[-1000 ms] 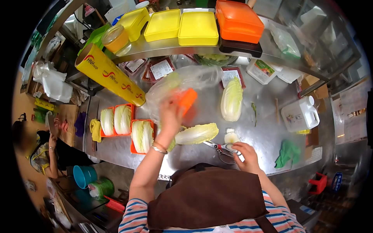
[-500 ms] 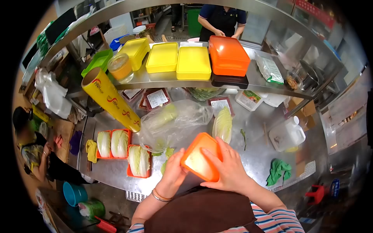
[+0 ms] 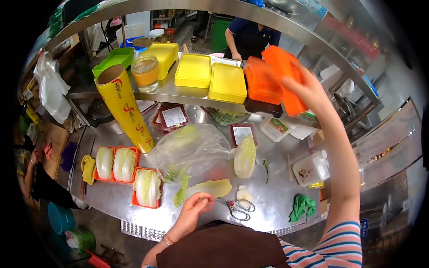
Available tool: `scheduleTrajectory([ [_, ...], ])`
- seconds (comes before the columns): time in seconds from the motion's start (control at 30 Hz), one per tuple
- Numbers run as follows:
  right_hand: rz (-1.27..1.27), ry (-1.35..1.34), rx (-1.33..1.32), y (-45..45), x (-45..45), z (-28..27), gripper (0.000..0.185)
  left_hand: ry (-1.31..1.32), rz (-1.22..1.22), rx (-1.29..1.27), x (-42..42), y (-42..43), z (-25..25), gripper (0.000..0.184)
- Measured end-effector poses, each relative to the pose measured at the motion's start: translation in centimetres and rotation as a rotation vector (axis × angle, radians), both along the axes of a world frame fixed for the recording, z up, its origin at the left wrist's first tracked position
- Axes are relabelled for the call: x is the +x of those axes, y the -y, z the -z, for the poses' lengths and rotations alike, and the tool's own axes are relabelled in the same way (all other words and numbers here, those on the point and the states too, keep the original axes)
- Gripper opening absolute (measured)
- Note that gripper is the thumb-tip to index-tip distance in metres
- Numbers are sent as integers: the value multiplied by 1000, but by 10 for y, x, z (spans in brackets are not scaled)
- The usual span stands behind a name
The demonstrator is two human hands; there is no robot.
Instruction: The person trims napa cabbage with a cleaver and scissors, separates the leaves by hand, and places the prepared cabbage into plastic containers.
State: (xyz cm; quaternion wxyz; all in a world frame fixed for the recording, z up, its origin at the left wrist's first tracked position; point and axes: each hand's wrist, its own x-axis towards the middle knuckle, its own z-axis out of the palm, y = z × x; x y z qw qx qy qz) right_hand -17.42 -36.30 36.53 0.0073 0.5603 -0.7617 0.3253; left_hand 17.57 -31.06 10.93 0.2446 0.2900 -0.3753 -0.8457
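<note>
My right hand (image 3: 304, 89) is raised over the shelf, blurred, gripping an orange tray (image 3: 279, 58) that tilts beside other orange trays (image 3: 262, 85). Part of the held tray is hidden by the hand. Low over the table, my left hand (image 3: 195, 209) has loosely curved fingers and nothing visible in it. Its fingertips are close to the tips of the scissors (image 3: 237, 209) and a loose cabbage leaf (image 3: 210, 188). White cut pieces (image 3: 244, 196) lie by the scissors. To the left, cabbage halves (image 3: 147, 187) sit in orange trays (image 3: 135, 198).
A clear plastic bag (image 3: 192, 149) lies mid-table, with a napa cabbage (image 3: 245, 157) right of it. A yellow film roll (image 3: 125, 109) leans at the shelf. Yellow boxes (image 3: 228, 82) line the shelf. A white jug (image 3: 311, 169) and green cloth (image 3: 302, 207) are at right. A person (image 3: 250, 35) stands opposite.
My right hand has moved from the table up to the orange trays on the shelf. My left hand is off the tray both hands held. Scissors and a cabbage leaf have come into view.
</note>
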Motion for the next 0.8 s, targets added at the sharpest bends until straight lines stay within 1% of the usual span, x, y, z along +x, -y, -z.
scheduleTrajectory([
  [0.03, 30, 93, 86, 26, -10, -7, 82, -8, 5, -1, 4, -1, 3, 22],
  [0.13, 79, 57, 129, 89, -31, -2, 86, 9, -42, 44, 19, 1, 3, 19],
  [0.2, 147, 22, 320, 124, -49, 4, 86, 43, -158, 12, 29, 4, 3, 17],
  [0.23, 146, 16, 320, 129, -52, 5, 86, 37, -160, 13, 35, 5, 4, 17],
  [0.3, 181, -94, 348, 137, -42, 3, 79, 90, -242, 9, 44, 6, 9, 15],
  [0.33, 179, -96, 354, 142, -43, 7, 79, 89, -243, 16, 48, 6, 13, 15],
  [0.4, 332, -247, 429, 150, -47, 18, 83, 89, -279, 52, 54, 5, 21, 13],
  [0.43, 332, -246, 438, 149, -52, 21, 83, 81, -289, 90, 57, 3, 24, 14],
  [0.5, 279, -156, 417, 144, -52, 16, 83, 87, -293, 106, 58, 0, 27, 14],
  [0.63, 298, -135, 397, 141, -55, 16, 85, 118, -295, 116, 56, -1, 29, 12],
  [0.7, 279, -251, 335, 141, -57, 29, 84, 111, -278, 93, 51, 2, 30, 13],
  [0.73, 172, -273, 342, 162, -86, 34, 84, 111, -266, 77, 51, 2, 29, 14],
  [0.77, 184, -314, 369, 171, -102, 39, 86, 105, -265, 65, 49, 2, 24, 14],
  [0.8, 259, -396, 343, 169, -108, 36, 87, 109, -258, 59, 47, 4, 17, 14],
])
